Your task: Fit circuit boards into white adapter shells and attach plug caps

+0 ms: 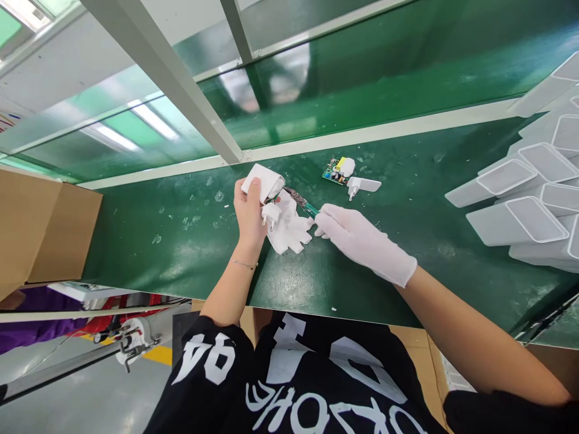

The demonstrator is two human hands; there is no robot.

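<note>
Pliers (310, 208), one, in right hand (362, 240), one casing (262, 182) in left hand (249, 211)

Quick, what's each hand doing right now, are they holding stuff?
Left hand: closed around a white casing.
Right hand: gloved, closed on a green-handled tool.

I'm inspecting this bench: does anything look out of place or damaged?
Yes: a circuit board lies exposed beside a plug, with no housing around it. A loose white glove lies near the bare left hand, while the right hand is gloved.
</note>
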